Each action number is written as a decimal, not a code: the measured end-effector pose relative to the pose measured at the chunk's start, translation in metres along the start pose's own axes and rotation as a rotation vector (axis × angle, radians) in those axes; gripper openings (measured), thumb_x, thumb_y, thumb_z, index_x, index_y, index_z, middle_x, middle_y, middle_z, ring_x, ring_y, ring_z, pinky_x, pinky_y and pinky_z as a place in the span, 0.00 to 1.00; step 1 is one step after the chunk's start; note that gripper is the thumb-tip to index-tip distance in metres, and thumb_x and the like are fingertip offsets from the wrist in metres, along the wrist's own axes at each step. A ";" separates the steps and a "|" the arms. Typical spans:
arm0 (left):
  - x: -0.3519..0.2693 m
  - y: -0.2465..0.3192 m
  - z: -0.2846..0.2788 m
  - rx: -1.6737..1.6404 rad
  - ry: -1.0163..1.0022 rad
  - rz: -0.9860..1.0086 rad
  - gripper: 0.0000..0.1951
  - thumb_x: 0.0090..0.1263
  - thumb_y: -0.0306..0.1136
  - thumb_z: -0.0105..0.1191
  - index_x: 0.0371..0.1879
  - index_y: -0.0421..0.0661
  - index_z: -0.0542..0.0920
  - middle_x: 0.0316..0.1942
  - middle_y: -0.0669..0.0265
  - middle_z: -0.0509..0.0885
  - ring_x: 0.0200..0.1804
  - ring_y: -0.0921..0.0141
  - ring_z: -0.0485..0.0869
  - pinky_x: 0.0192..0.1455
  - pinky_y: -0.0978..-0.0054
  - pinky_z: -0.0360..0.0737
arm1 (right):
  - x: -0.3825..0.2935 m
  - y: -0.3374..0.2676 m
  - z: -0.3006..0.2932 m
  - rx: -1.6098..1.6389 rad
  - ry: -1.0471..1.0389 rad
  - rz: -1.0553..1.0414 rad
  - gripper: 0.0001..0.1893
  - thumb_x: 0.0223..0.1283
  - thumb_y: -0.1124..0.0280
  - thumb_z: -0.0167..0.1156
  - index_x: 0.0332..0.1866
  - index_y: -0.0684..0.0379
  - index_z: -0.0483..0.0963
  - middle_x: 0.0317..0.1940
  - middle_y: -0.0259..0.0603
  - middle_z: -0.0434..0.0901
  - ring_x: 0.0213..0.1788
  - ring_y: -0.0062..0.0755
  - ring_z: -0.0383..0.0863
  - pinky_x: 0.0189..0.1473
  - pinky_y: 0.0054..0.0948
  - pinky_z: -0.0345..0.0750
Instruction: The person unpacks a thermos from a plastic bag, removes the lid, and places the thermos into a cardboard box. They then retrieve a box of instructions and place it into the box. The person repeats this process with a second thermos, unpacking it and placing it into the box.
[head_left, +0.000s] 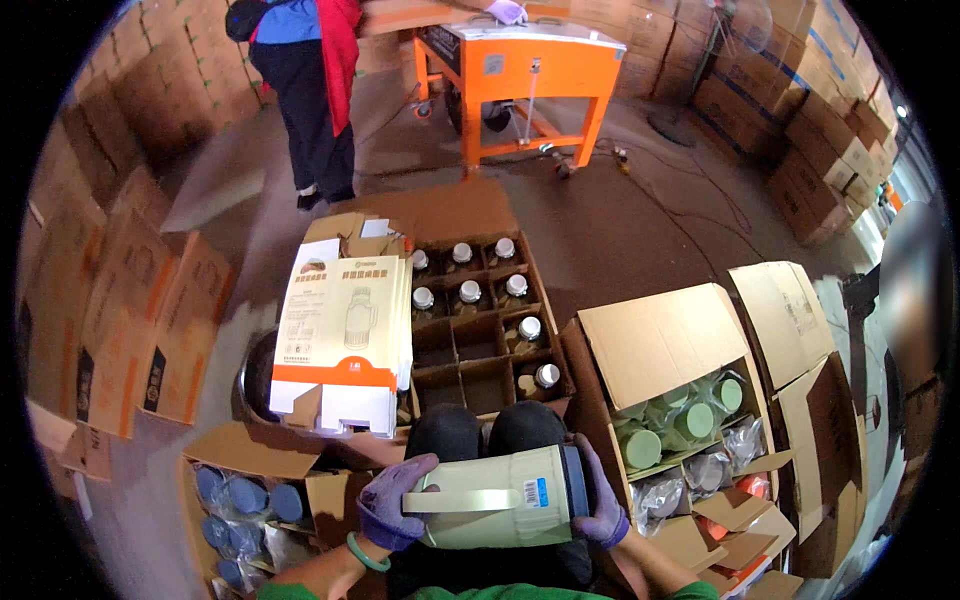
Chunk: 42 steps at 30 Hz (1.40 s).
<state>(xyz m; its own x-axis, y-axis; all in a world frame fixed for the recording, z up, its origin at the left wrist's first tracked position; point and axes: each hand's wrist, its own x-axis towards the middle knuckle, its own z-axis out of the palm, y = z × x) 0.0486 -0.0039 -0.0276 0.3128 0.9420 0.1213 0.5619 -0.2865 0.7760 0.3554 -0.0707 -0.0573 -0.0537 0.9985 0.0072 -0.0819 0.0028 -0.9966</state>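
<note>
A pale green vacuum jug (480, 517) with a handle, a dark blue end piece and a small barcode sticker lies sideways over my lap. My left hand (394, 499), in a purple glove, holds its left end. Around the dark blue end, my right hand (598, 491), also gloved, is closed. Just beyond my knees stands a divided carton (555, 337) with several silvery bottle-like inserts with white caps (529, 328) in its cells; some cells hold none. A stack of flattened printed boxes (341, 322) rests over the carton's left side.
Left, an open carton (255, 442) holds blue-capped parts; right, another (607, 435) holds green-lidded parts and wrapped pieces. A person (307, 97) stands ahead beside an orange machine (540, 71). Cables lie on the floor. Cartons (817, 150) are stacked around.
</note>
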 end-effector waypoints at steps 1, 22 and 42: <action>0.000 0.000 0.000 -0.010 0.002 -0.001 0.20 0.64 0.37 0.61 0.55 0.46 0.82 0.51 0.53 0.85 0.54 0.54 0.84 0.60 0.61 0.78 | 0.000 0.000 0.001 0.005 0.002 0.003 0.67 0.39 0.37 0.72 0.77 0.70 0.44 0.76 0.56 0.52 0.78 0.47 0.51 0.77 0.40 0.50; -0.001 0.003 -0.006 -0.017 0.000 0.001 0.19 0.64 0.36 0.61 0.54 0.46 0.82 0.51 0.53 0.85 0.53 0.54 0.84 0.59 0.60 0.79 | 0.002 -0.010 0.004 -0.064 -0.010 -0.010 0.69 0.40 0.33 0.70 0.77 0.71 0.43 0.76 0.57 0.51 0.78 0.47 0.51 0.77 0.40 0.50; -0.001 0.003 -0.006 -0.015 -0.007 -0.020 0.20 0.65 0.38 0.60 0.55 0.45 0.82 0.51 0.53 0.85 0.53 0.54 0.84 0.59 0.60 0.79 | 0.003 -0.006 0.003 -0.021 -0.010 -0.014 0.69 0.40 0.33 0.71 0.78 0.70 0.43 0.76 0.55 0.52 0.77 0.46 0.53 0.77 0.40 0.51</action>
<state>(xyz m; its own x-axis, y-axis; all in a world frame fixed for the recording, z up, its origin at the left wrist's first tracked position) 0.0455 -0.0047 -0.0222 0.3069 0.9463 0.1019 0.5566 -0.2653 0.7873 0.3526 -0.0682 -0.0516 -0.0628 0.9978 0.0223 -0.0614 0.0185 -0.9979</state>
